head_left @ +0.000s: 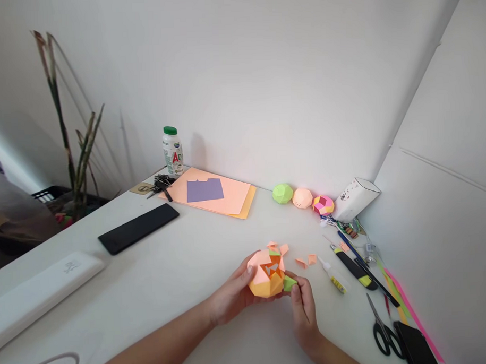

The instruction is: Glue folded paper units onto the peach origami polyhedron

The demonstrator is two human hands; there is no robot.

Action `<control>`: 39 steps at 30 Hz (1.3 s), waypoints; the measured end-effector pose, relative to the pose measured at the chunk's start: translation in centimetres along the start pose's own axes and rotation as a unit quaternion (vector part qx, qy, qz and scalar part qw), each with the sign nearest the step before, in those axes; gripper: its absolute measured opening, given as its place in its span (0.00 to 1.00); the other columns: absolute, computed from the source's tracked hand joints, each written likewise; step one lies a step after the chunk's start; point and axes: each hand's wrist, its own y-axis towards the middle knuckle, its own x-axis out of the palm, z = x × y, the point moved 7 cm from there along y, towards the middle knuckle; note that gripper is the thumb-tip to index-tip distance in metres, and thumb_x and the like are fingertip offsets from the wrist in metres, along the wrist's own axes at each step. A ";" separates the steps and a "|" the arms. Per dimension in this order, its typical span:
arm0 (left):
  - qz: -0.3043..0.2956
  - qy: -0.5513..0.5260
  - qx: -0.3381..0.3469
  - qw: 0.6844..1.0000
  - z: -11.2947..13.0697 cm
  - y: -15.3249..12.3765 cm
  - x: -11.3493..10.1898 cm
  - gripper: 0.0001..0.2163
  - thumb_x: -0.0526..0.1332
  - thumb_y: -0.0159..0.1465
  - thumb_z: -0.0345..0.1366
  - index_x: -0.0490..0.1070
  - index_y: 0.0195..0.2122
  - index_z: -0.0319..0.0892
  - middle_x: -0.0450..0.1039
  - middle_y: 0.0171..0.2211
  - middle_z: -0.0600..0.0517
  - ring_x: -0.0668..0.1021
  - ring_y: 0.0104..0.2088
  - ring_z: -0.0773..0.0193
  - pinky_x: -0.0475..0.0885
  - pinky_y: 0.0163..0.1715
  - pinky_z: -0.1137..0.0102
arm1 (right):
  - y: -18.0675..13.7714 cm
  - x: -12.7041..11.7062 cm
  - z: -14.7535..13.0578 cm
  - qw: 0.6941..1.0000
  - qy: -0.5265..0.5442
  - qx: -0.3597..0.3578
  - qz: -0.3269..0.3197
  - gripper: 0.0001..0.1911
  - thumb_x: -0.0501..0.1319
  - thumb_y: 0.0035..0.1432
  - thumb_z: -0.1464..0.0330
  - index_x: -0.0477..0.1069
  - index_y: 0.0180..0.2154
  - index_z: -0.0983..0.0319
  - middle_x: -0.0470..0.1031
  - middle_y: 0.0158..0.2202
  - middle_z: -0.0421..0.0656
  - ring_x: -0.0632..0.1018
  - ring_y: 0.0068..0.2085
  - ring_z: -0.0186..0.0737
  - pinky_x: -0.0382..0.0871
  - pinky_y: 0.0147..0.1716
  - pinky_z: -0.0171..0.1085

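A faceted paper ball [261,288] in peach and yellow-orange sits in my left hand [234,292], its fingers wrapped round the left side. The ball has an open gap facing up, through which its hollow inside shows. My right hand [305,312] pinches a small green paper piece [289,283] close against the ball's right side; whether the piece is attached to it I cannot tell. Just beyond the ball lie small folded peach paper pieces [284,249]. More peach pieces [311,259] rest to the right, near a glue tube [332,275] with a white nozzle.
Along the wall stand a green paper ball [282,194], a peach one [302,198] and a multicoloured one [323,204], beside a white box [356,199]. A utility knife [354,265], scissors [384,331] and a phone [416,343] lie right. Paper sheets [235,193] and a black slab [139,228] lie left.
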 end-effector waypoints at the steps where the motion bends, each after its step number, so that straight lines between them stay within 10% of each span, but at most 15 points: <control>1: 0.013 -0.016 -0.004 1.000 -0.2 0.1 -0.2 0.25 0.51 0.65 0.49 0.55 0.61 0.44 0.66 0.54 0.38 0.75 0.48 0.46 0.63 0.50 0.49 | -0.1 0.2 -0.3 1.000 -0.002 -0.016 -0.011 0.16 0.48 0.66 0.59 0.65 0.49 0.57 0.70 0.50 0.48 0.76 0.40 0.42 0.73 0.38 0.42; 12: 0.069 -0.080 -0.011 0.994 -0.9 0.0 -4.0 0.25 0.49 0.63 0.53 0.65 0.55 0.42 0.67 0.54 0.40 0.73 0.49 0.46 0.64 0.46 0.55 | 1.0 0.0 0.7 0.998 0.058 0.025 -0.012 0.11 0.53 0.63 0.60 0.65 0.39 0.60 0.75 0.32 0.44 0.75 0.27 0.37 0.72 0.29 0.40; 39: -0.043 0.044 -0.002 0.998 -0.4 -0.3 -0.5 0.29 0.55 0.59 0.54 0.65 0.54 0.38 0.73 0.47 0.38 0.74 0.48 0.41 0.66 0.46 0.52 | 0.8 2.2 1.9 0.967 0.115 0.160 -0.163 0.09 0.60 0.56 0.61 0.67 0.31 0.61 0.71 0.24 0.37 0.70 0.21 0.31 0.65 0.21 0.33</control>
